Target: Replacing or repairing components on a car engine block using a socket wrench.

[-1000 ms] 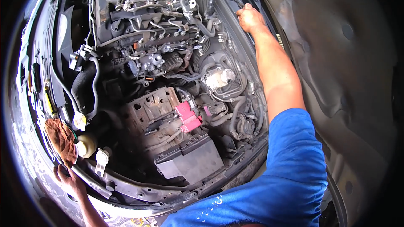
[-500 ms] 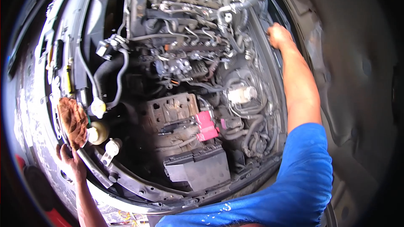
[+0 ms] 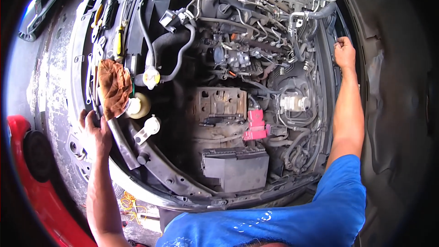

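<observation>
My left hand rests on the front edge of the open engine bay with its fingers apart, just below a crumpled brown rag. Beside the rag, a white-capped reservoir sits within the bay. Across the engine, my right hand is closed at the long dark panel along the bay's far right edge. Its fingers are curled, and whatever may be in them is hidden. Between my arms lie the engine, a bare metal battery tray, a red terminal cover and a black box.
Along the front panel lie a yellow-handled screwdriver, a black-handled tool and several wrenches. A hose runs to a yellow-marked cap. The raised hood hangs at right. A red car part and yellow cord are on the floor.
The view has shifted, so the engine bay appears further right. Both hands stay at about the same places on the car, the left by the rag and the right at the far edge.
</observation>
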The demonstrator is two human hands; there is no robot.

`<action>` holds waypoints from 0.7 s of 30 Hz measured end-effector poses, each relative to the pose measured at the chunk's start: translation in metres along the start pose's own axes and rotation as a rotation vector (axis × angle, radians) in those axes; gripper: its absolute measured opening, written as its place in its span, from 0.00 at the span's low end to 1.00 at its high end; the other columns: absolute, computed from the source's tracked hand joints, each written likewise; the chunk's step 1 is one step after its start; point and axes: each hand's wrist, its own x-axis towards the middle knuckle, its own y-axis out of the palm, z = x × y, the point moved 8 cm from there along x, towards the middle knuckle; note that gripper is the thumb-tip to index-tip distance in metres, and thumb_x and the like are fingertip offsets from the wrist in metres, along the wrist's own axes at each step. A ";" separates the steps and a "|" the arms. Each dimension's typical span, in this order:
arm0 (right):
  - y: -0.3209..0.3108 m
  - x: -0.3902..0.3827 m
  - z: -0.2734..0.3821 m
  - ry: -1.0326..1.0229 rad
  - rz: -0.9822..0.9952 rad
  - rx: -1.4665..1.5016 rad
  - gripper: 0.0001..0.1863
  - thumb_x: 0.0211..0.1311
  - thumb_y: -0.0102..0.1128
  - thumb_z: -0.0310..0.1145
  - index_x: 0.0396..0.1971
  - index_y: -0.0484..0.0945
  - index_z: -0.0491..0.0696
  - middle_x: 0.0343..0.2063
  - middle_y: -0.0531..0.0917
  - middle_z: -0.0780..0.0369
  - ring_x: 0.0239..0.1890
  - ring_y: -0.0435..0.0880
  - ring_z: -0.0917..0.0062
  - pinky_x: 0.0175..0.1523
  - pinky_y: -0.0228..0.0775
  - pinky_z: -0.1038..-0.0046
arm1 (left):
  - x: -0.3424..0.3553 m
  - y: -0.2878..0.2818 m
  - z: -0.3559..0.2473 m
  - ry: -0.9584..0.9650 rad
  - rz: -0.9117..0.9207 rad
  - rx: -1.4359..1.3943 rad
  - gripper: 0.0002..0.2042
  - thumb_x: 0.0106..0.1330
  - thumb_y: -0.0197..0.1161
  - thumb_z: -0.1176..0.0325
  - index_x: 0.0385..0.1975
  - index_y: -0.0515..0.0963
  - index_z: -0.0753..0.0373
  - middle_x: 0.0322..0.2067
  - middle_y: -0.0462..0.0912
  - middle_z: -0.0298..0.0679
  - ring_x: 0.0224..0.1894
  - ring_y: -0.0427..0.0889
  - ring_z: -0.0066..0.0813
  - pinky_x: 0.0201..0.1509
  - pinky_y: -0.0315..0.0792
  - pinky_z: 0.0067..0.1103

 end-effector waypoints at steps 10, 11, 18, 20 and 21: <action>0.106 -0.184 0.141 0.477 0.352 1.613 0.11 0.65 0.50 0.22 0.45 0.76 0.46 0.30 0.80 0.59 0.26 0.77 0.79 0.28 0.72 0.77 | 0.001 -0.016 -0.012 -0.029 0.032 0.093 0.19 0.59 0.63 0.59 0.47 0.78 0.63 0.58 0.70 0.46 0.58 0.70 0.45 0.61 0.65 0.33; 0.118 -0.199 0.161 0.491 0.402 1.734 0.10 0.65 0.51 0.22 0.44 0.76 0.46 0.30 0.80 0.59 0.27 0.77 0.78 0.29 0.72 0.76 | 0.001 -0.016 -0.013 -0.030 0.059 0.052 0.19 0.59 0.63 0.59 0.48 0.78 0.62 0.59 0.70 0.46 0.59 0.69 0.45 0.62 0.64 0.33; 0.262 -0.266 0.250 0.896 0.608 1.873 0.04 0.65 0.54 0.26 0.38 0.75 0.47 0.28 0.80 0.61 0.30 0.79 0.75 0.34 0.74 0.74 | 0.003 -0.019 -0.011 -0.071 0.097 0.080 0.19 0.59 0.62 0.60 0.48 0.78 0.62 0.59 0.68 0.48 0.63 0.64 0.47 0.66 0.58 0.36; 0.316 -0.270 0.254 1.170 0.448 1.864 0.02 0.66 0.54 0.27 0.36 0.73 0.46 0.29 0.79 0.62 0.31 0.79 0.74 0.37 0.74 0.74 | 0.002 -0.016 -0.010 -0.025 0.060 0.091 0.19 0.59 0.62 0.60 0.48 0.77 0.62 0.59 0.68 0.48 0.63 0.64 0.47 0.66 0.57 0.36; 0.337 -0.264 0.260 1.203 0.412 1.926 0.02 0.66 0.53 0.28 0.35 0.73 0.46 0.29 0.79 0.63 0.31 0.79 0.74 0.37 0.74 0.74 | 0.003 -0.012 -0.007 -0.036 0.059 0.045 0.19 0.59 0.62 0.60 0.49 0.77 0.62 0.59 0.67 0.49 0.62 0.63 0.48 0.66 0.57 0.36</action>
